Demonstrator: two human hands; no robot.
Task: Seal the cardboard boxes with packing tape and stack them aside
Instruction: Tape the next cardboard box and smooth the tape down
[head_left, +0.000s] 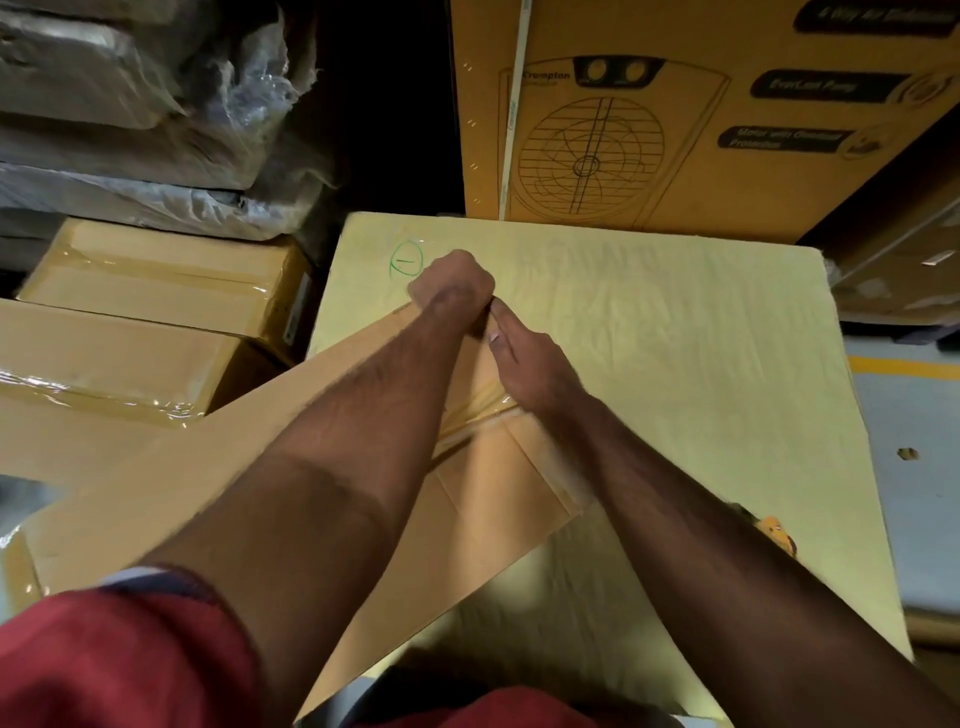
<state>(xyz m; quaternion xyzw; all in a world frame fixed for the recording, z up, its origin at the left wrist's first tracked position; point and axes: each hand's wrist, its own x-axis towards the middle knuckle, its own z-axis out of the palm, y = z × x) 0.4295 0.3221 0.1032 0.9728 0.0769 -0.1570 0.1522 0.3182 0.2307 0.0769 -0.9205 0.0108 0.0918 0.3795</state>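
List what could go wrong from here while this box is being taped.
1. The box lies skewed on the yellow sheet, its near-left end apparently past the sheet's edge; pressing there might tip it.
2. The tape across the seam looks wrinkled and bunched, so it may not seal flat.
3. The left hand and right hand crowd together at the far end of the box, hiding the seam there, so a gap could go unnoticed.

We find a flat brown cardboard box (483, 499), clear-taped along its seam, lying askew atop the pale yellow sheet (675, 332).
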